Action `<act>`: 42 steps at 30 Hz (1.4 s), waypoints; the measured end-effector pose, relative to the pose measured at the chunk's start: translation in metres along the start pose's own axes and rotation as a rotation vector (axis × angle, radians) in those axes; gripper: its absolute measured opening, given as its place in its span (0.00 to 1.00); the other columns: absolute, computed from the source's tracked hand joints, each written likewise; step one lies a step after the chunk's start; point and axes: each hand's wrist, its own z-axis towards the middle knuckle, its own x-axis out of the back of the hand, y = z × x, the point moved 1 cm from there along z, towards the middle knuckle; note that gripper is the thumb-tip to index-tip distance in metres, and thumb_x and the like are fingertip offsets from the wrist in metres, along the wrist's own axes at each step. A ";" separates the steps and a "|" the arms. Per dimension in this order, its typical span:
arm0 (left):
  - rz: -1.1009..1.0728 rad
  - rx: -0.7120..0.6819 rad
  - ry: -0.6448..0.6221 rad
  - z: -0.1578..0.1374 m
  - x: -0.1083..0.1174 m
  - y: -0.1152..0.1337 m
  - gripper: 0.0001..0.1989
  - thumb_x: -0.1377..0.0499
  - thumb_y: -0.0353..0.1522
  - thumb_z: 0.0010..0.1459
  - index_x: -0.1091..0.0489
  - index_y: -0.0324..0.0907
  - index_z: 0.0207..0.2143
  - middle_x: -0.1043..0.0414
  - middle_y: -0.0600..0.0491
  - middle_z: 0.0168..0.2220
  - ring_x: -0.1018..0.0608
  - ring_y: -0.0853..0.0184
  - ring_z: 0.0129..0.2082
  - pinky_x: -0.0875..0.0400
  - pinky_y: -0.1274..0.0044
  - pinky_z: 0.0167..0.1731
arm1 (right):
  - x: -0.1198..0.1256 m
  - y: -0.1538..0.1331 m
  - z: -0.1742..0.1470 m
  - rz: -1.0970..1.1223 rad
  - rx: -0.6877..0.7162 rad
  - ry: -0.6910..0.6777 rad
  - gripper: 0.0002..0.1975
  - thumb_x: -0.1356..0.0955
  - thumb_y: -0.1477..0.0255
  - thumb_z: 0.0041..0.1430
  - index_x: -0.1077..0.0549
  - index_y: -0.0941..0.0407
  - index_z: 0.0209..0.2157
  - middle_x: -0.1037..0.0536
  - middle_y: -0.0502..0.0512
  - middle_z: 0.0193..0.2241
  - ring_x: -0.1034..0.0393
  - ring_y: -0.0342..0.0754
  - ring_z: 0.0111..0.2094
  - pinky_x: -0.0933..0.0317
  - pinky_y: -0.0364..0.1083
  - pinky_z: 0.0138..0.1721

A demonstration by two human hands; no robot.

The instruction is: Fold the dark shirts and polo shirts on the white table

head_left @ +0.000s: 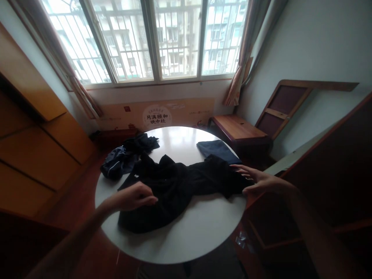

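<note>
A black garment (174, 186), its exact kind unclear, lies rumpled across the round white table (203, 228). Over its left part is my left hand (136, 195), fingers curled in and closed on the dark cloth. At the garment's right end, my right hand (258, 180) touches the fabric with fingers stretched and the thumb apart below. Just behind that end lies a folded dark blue cloth (217, 150). To the left, a heap of dark clothes (119, 161) sits at the table's edge, one piece with a white stripe.
A wooden bench (238, 127) stands behind the table on the right, beside a leaning wooden frame (286, 100). Yellow-brown cabinets (37, 162) line the left side. A barred window (177, 38) with tied curtains is ahead. Dark furniture (334, 174) stands close on the right.
</note>
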 end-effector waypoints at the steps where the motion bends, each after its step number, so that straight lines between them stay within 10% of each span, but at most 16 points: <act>1: 0.034 0.019 0.122 0.007 0.000 -0.010 0.19 0.48 0.44 0.65 0.22 0.43 0.38 0.23 0.49 0.35 0.22 0.66 0.34 0.28 0.75 0.40 | -0.004 -0.001 0.001 0.035 -0.003 -0.063 0.47 0.22 0.61 0.36 0.35 0.53 0.61 0.24 0.62 0.49 0.28 0.58 0.50 0.33 0.54 0.49; 5: 0.252 0.090 0.464 0.038 0.007 -0.058 0.23 0.42 0.45 0.60 0.29 0.42 0.53 0.29 0.46 0.53 0.27 0.60 0.52 0.34 0.70 0.55 | -0.021 -0.012 0.018 0.031 -0.031 0.019 0.39 0.28 0.55 0.49 0.34 0.58 0.60 0.24 0.64 0.46 0.27 0.55 0.44 0.32 0.53 0.47; 9: 0.373 0.206 0.433 0.060 0.006 -0.083 0.25 0.42 0.40 0.60 0.33 0.39 0.57 0.28 0.44 0.51 0.26 0.59 0.51 0.35 0.70 0.55 | -0.039 -0.038 0.029 -0.109 0.092 0.054 0.23 0.31 0.56 0.56 0.25 0.59 0.46 0.21 0.59 0.39 0.27 0.54 0.38 0.33 0.50 0.43; 13: 0.409 0.291 0.340 0.064 0.000 -0.070 0.17 0.47 0.29 0.61 0.28 0.42 0.51 0.27 0.45 0.48 0.23 0.62 0.45 0.32 0.74 0.50 | -0.064 -0.080 0.020 -0.028 0.278 -0.276 0.19 0.32 0.57 0.59 0.23 0.58 0.41 0.21 0.55 0.35 0.27 0.50 0.36 0.34 0.44 0.39; 16: 0.489 0.504 0.387 0.046 -0.003 -0.050 0.13 0.47 0.33 0.63 0.28 0.40 0.47 0.26 0.43 0.44 0.22 0.58 0.44 0.30 0.71 0.44 | -0.084 -0.107 0.030 0.056 0.294 -0.432 0.20 0.33 0.55 0.60 0.21 0.59 0.36 0.22 0.52 0.26 0.29 0.45 0.27 0.37 0.41 0.29; 19: 0.549 0.806 0.430 0.011 -0.008 -0.034 0.20 0.51 0.44 0.65 0.28 0.38 0.42 0.24 0.40 0.38 0.20 0.51 0.40 0.28 0.67 0.37 | -0.100 -0.127 0.072 0.089 0.313 -0.203 0.23 0.33 0.53 0.60 0.22 0.60 0.30 0.26 0.51 0.21 0.33 0.42 0.22 0.41 0.40 0.24; 24: 0.355 1.081 0.340 -0.040 -0.034 -0.034 0.45 0.56 0.63 0.55 0.31 0.31 0.49 0.24 0.31 0.41 0.21 0.42 0.42 0.28 0.62 0.37 | -0.135 -0.171 0.152 0.060 0.385 -0.165 0.17 0.31 0.58 0.62 0.24 0.59 0.41 0.22 0.54 0.35 0.28 0.46 0.32 0.32 0.45 0.33; 35: 0.120 0.561 0.345 -0.054 -0.080 -0.060 0.22 0.48 0.37 0.63 0.37 0.45 0.59 0.27 0.46 0.54 0.25 0.57 0.54 0.32 0.69 0.54 | -0.201 -0.222 0.189 0.059 0.442 -0.179 0.18 0.33 0.64 0.65 0.29 0.58 0.52 0.28 0.56 0.51 0.29 0.55 0.47 0.31 0.55 0.46; 42: 0.200 0.345 0.671 -0.048 -0.013 -0.055 0.17 0.55 0.31 0.65 0.35 0.46 0.54 0.24 0.52 0.45 0.20 0.65 0.39 0.28 0.77 0.38 | -0.124 -0.185 0.185 0.080 0.410 -0.043 0.16 0.31 0.64 0.61 0.30 0.59 0.46 0.23 0.50 0.31 0.30 0.45 0.28 0.35 0.45 0.30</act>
